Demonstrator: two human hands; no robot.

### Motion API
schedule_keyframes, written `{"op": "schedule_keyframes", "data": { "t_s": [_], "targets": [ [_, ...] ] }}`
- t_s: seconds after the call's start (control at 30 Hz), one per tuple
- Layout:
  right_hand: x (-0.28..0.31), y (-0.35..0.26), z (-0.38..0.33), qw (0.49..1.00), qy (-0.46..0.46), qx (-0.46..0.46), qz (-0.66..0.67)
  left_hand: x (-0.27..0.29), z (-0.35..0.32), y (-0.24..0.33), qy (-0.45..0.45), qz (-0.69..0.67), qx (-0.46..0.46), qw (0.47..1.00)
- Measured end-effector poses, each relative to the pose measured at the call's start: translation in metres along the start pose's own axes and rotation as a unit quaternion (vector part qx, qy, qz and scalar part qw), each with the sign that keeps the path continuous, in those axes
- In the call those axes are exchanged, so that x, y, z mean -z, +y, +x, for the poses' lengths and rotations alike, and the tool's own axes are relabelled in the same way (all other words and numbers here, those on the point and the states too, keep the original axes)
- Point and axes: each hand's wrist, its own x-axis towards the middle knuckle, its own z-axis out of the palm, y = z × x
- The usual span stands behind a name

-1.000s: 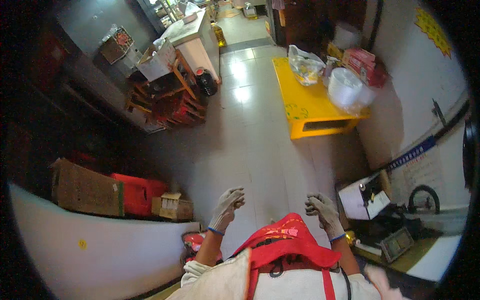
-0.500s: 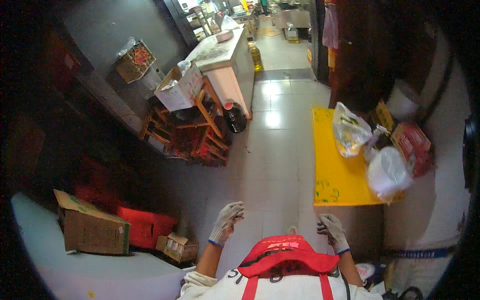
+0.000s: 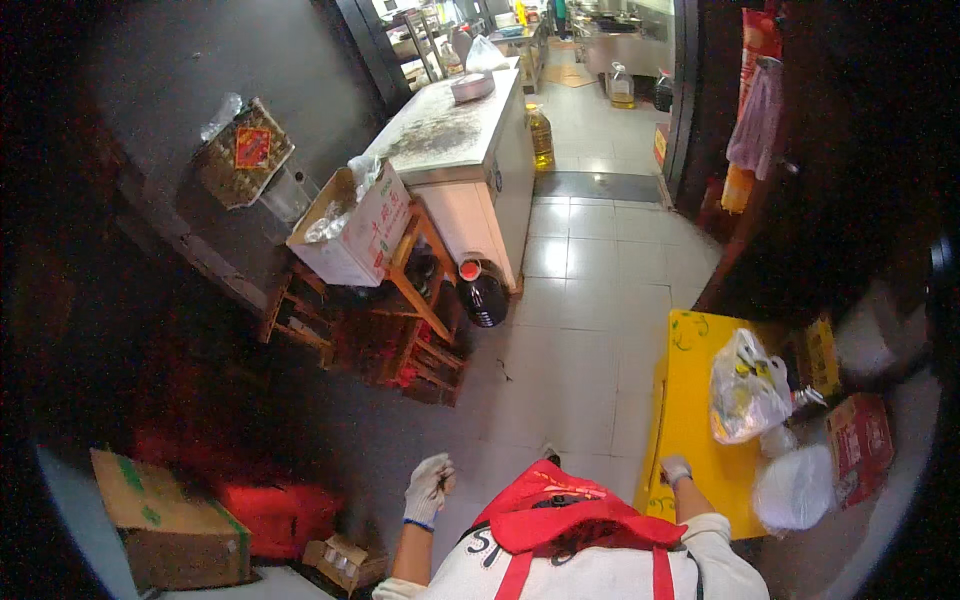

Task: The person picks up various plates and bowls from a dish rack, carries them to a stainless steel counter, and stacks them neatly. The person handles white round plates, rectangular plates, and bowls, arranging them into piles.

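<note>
My left hand [image 3: 428, 488], in a whitish work glove with a blue cuff, is raised over the floor left of my body. Its fingers are loosely bent and apart from the thumb, with nothing visible between them. My right hand [image 3: 677, 468], also gloved, is over the left part of a yellow table [image 3: 690, 400]; its fingers are foreshortened, and whether it touches the top is unclear. A knotted clear plastic bag [image 3: 745, 390] lies on that table beyond the hand. Right of the hand, a white plastic-wrapped bundle [image 3: 795, 488] rests near the table's corner.
A tiled walkway [image 3: 575, 330] leads to a kitchen doorway. Along its left stand a white-topped counter [image 3: 440, 130], a dark jug with a red cap [image 3: 483, 295] and an open carton [image 3: 350, 230] on wooden stools. A cardboard box [image 3: 180, 530] sits at lower left, a red box [image 3: 858, 445] at right.
I have moved forward along the walkway, so the yellow table has come closer on my right. My right hand has passed from beside the table to over its left part. My left hand remains raised.
</note>
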Motion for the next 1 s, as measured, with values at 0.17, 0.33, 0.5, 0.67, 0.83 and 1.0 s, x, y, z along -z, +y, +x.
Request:
{"op": "schedule_keyframes", "data": {
  "t_s": [0.17,0.33,0.5,0.67,0.83,1.0],
  "targets": [
    [-0.01,0.035,-0.023,0.975,-0.162,-0.093,0.118,-0.139,0.122,0.091,-0.126,-0.012,0.005,0.992],
    [0.063,0.039,0.071,0.955,-0.163,-0.143,0.2,-0.301,0.252,0.121,-0.296,0.083,0.032,0.951],
    [0.151,0.071,0.199,0.954,-0.145,-0.136,0.223,-0.452,0.335,0.172,-0.33,0.119,0.032,0.936],
    [0.264,0.119,0.331,0.969,-0.114,-0.081,0.202,-0.531,0.431,0.24,-0.28,0.12,0.031,0.952],
    [0.392,0.195,0.528,0.938,0.157,-0.128,0.28,-0.546,0.519,0.283,-0.233,0.035,-0.046,0.971],
    [0.518,0.258,0.721,0.75,0.416,-0.118,0.5,-0.583,0.634,0.311,-0.182,0.014,0.022,0.983]
  ]
}}
